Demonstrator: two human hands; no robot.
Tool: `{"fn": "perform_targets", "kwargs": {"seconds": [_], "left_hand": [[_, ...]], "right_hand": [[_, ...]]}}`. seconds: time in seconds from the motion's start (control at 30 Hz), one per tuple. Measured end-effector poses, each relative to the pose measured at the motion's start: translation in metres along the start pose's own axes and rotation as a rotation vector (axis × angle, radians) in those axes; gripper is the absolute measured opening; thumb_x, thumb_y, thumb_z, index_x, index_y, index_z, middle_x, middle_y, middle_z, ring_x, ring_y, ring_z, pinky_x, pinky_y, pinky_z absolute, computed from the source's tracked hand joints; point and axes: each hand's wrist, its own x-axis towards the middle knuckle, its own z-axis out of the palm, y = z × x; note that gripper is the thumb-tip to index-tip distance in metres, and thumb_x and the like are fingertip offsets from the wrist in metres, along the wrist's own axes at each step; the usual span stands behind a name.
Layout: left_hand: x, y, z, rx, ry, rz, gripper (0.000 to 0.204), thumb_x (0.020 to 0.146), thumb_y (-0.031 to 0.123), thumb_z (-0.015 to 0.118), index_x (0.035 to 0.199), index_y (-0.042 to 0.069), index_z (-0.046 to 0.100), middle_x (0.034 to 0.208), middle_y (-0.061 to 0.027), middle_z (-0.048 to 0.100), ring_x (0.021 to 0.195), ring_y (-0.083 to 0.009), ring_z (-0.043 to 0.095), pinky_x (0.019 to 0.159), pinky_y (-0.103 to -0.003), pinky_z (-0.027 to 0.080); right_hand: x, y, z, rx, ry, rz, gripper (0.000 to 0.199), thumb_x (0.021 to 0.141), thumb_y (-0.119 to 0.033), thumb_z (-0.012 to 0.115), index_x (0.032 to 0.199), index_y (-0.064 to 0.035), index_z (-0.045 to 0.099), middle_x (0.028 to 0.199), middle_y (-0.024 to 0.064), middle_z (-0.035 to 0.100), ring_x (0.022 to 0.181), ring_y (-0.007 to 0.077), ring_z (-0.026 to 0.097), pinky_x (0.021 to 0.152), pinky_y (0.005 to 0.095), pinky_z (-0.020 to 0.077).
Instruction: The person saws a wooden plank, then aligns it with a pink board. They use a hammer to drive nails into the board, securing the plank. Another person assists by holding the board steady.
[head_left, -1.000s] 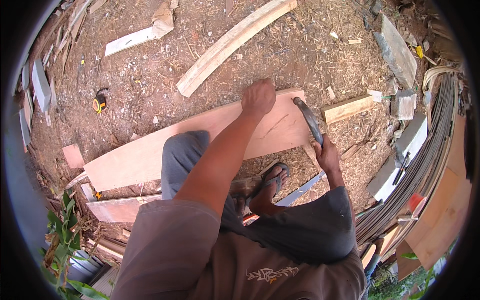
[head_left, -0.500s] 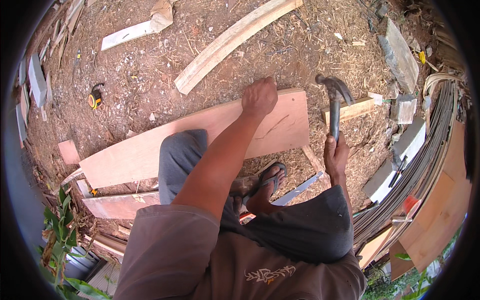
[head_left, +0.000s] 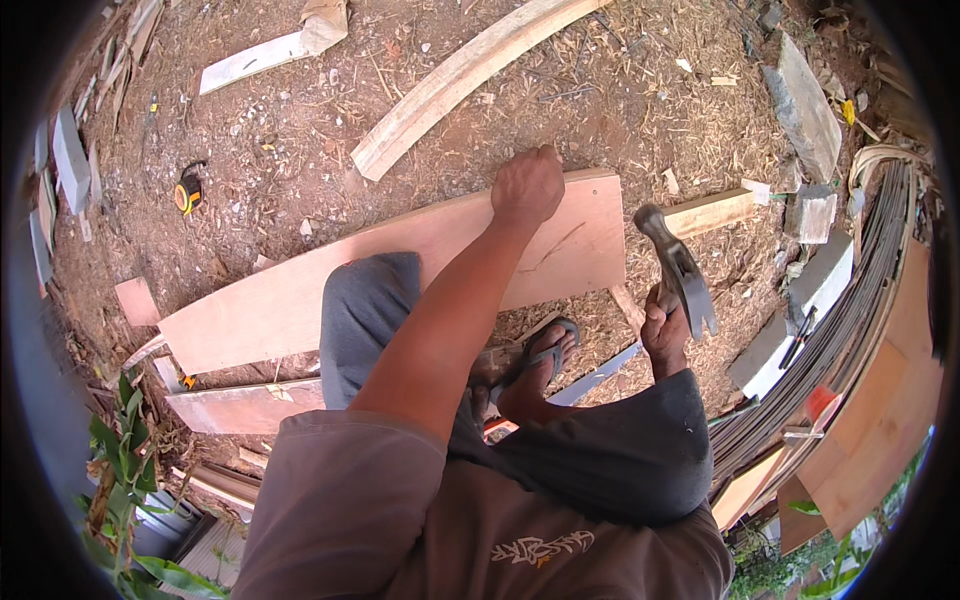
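A long pinkish plywood board (head_left: pixel 330 290) lies slantwise in front of me, my left knee over its near side. Closed at the board's far edge, toward its right end, is my left hand (head_left: pixel 528 187); its fingertips are turned away, and what they grip is hidden. My right hand (head_left: pixel 665 332), off the board's right end and above my right knee, is wrapped round the handle of a claw hammer (head_left: pixel 676 262). The hammer's head is raised, its claw toward me, and hides most of the handle. A small nail head or hole shows near the board's far right corner.
A pale timber beam (head_left: pixel 470 85) lies beyond the board, a short wood block (head_left: pixel 710 213) to the right. A tape measure (head_left: pixel 188 192) rests on the ground at left. A handsaw blade (head_left: pixel 598 375) lies by my sandalled foot. Concrete blocks (head_left: pixel 805 115) and stacked rods (head_left: pixel 830 330) line the right.
The hammer has tipped back toward me, its head now lower and nearer my right hand. My left hand stays at the board's far edge, with only a slight shift in view.
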Motion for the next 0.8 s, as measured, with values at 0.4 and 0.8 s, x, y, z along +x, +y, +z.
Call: {"fn": "perform_targets", "kwargs": {"seconds": [0.4, 0.8], "left_hand": [[-0.014, -0.075, -0.109, -0.385, -0.370, 0.161, 0.037, 0.105, 0.036, 0.052, 0.121, 0.005, 0.063, 0.118, -0.0191, 0.065, 0.112, -0.0362, 0.064, 0.097, -0.045, 0.049], [-0.213, -0.346, -0.186, 0.393, 0.450, -0.286, 0.030, 0.096, 0.036, 0.057, 0.090, 0.010, 0.072, 0.095, -0.0100, 0.066, 0.101, -0.0295, 0.058, 0.104, -0.045, 0.037]], "right_hand": [[-0.016, -0.001, -0.045, 0.388, -0.063, 0.559, 0.037, 0.104, -0.037, 0.057, 0.115, -0.0019, 0.058, 0.080, -0.0024, 0.049, 0.066, 0.0108, 0.042, 0.059, 0.0283, 0.0375], [0.161, -0.153, -0.050, 0.168, -0.497, 0.207, 0.042, 0.101, -0.031, 0.062, 0.130, -0.0008, 0.055, 0.073, -0.0005, 0.050, 0.052, 0.0064, 0.048, 0.046, 0.0241, 0.0400]]}}
